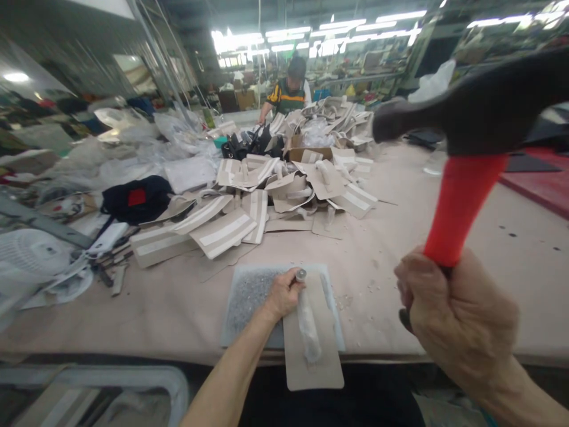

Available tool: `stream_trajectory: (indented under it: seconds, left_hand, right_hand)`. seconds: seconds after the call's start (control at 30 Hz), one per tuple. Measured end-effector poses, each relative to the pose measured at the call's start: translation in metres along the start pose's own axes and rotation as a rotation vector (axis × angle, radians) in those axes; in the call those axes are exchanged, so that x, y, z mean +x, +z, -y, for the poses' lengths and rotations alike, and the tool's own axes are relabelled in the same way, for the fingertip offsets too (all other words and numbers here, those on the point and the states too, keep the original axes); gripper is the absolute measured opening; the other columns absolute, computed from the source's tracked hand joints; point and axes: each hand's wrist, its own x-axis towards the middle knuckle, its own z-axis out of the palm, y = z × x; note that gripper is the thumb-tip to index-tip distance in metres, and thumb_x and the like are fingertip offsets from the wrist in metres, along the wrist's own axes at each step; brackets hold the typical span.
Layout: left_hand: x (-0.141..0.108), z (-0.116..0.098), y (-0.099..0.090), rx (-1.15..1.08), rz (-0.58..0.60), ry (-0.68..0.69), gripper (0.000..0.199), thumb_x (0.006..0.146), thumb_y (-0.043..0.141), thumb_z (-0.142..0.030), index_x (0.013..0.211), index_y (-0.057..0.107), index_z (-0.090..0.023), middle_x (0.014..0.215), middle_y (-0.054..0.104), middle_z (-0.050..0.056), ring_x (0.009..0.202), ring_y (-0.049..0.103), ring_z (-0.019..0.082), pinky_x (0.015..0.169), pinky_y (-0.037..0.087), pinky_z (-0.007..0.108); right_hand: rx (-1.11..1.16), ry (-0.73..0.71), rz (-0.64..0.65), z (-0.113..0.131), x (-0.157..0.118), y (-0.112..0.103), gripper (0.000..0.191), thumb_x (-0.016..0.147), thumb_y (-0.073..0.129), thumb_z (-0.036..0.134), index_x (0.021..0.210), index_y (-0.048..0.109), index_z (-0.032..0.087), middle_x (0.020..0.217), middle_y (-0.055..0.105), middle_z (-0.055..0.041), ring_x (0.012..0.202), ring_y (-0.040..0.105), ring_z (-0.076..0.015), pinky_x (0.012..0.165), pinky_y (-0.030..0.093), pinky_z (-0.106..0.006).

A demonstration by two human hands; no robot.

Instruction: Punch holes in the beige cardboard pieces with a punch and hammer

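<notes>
My right hand grips a claw hammer by its handle, raised at the right. The hammer has a red upper shaft and a dark head. Lower in the middle, my left hand is closed around a short metal punch, whose round top end faces up. Beneath it lies a flat beige panel with a plastic-wrapped handle strap along its length. The panel rests partly on a pitted grey-white pad and juts over the table's front edge. The punch's lower tip is hidden by my fingers.
Several beige panels with straps are heaped across the table. A white fan and a dark cloth item are at left. Beyond the heap is another person. A red board lies at right.
</notes>
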Motion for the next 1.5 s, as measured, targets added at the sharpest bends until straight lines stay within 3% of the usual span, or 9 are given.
stream_trajectory:
  seconds: [0.23,0.5,0.67,0.77,0.87,0.97,1.1,1.23,1.5]
  left_hand:
    - [-0.001,0.002,0.001,-0.009,0.000,-0.021,0.018,0.078,0.056,-0.015,0.093,0.067,-0.018,0.071,0.060,-0.002,0.067,0.052,0.014,0.065,0.039,0.023]
    - [-0.002,0.002,0.002,-0.045,-0.016,0.005,0.015,0.078,0.059,-0.015,0.091,0.066,-0.017,0.078,0.062,0.000,0.074,0.056,0.015,0.072,0.043,0.023]
    - [-0.002,0.001,0.002,-0.093,-0.036,-0.028,0.012,0.076,0.062,-0.017,0.086,0.068,-0.016,0.075,0.062,-0.001,0.072,0.056,0.014,0.071,0.043,0.022]
    - [-0.001,0.000,0.006,-0.171,-0.070,-0.089,0.013,0.072,0.066,-0.021,0.083,0.069,-0.016,0.073,0.064,-0.001,0.070,0.057,0.014,0.070,0.045,0.022]
    - [0.003,-0.001,0.010,-0.336,-0.192,-0.219,0.023,0.066,0.074,-0.026,0.085,0.070,-0.014,0.073,0.066,-0.001,0.068,0.060,0.014,0.067,0.048,0.023]
    - [0.010,-0.009,-0.001,-0.538,-0.466,-0.335,0.031,0.063,0.080,-0.034,0.082,0.067,-0.013,0.071,0.067,0.000,0.064,0.062,0.013,0.063,0.049,0.023]
    - [0.017,-0.036,-0.037,-0.626,-0.703,-0.205,0.036,0.066,0.082,-0.038,0.086,0.067,-0.012,0.078,0.071,0.003,0.071,0.068,0.014,0.073,0.053,0.027]
    - [0.013,-0.052,-0.050,-0.474,-0.573,-0.116,0.032,0.071,0.080,-0.035,0.090,0.068,-0.012,0.081,0.072,0.004,0.075,0.068,0.015,0.073,0.053,0.025]
    - [0.000,-0.016,0.007,-0.477,-0.212,-0.186,0.025,0.075,0.072,-0.026,0.096,0.066,-0.015,0.087,0.073,0.005,0.079,0.067,0.015,0.076,0.052,0.025]
  right_hand:
    - [-0.207,-0.073,0.749,-0.051,-0.058,0.044,0.026,0.097,0.037,0.038,0.080,0.048,0.022,0.050,0.050,0.0008,0.040,0.042,-0.0132,0.047,0.016,-0.030]
    - [-0.432,0.187,0.868,-0.102,-0.059,0.057,0.026,0.100,0.036,0.033,0.099,0.056,0.016,0.074,0.064,-0.0087,0.065,0.061,-0.0218,0.056,0.034,-0.030]
    - [-0.320,-0.286,0.515,-0.079,-0.080,0.086,0.045,0.089,0.046,0.013,0.135,0.047,0.013,0.134,0.051,-0.0209,0.112,0.055,-0.0292,0.088,0.045,-0.041]
    - [-0.140,-0.654,0.663,-0.038,-0.091,0.103,0.041,0.086,0.048,0.010,0.125,0.054,0.019,0.136,0.050,-0.0139,0.108,0.054,-0.0244,0.089,0.046,-0.040]
    - [-0.182,-0.794,0.798,-0.005,-0.099,0.117,0.017,0.087,0.051,0.013,0.099,0.060,0.018,0.108,0.061,-0.0104,0.088,0.057,-0.0222,0.079,0.047,-0.040]
    - [-0.316,-0.691,0.775,0.011,-0.096,0.121,0.015,0.085,0.050,0.012,0.097,0.059,0.016,0.096,0.062,-0.0120,0.078,0.059,-0.0234,0.071,0.047,-0.039]
    - [-0.453,-0.328,0.750,0.019,-0.072,0.112,0.019,0.083,0.046,0.006,0.097,0.055,0.016,0.088,0.063,-0.0117,0.071,0.064,-0.0235,0.059,0.043,-0.033]
    - [-0.380,-0.015,0.760,0.019,-0.057,0.109,0.017,0.093,0.047,0.024,0.106,0.053,0.015,0.085,0.068,-0.0117,0.077,0.069,-0.0268,0.061,0.044,-0.032]
    - [-0.154,0.196,0.805,0.011,-0.093,0.138,0.045,0.099,0.044,0.038,0.137,0.044,0.014,0.095,0.073,-0.0132,0.089,0.071,-0.0288,0.072,0.048,-0.036]
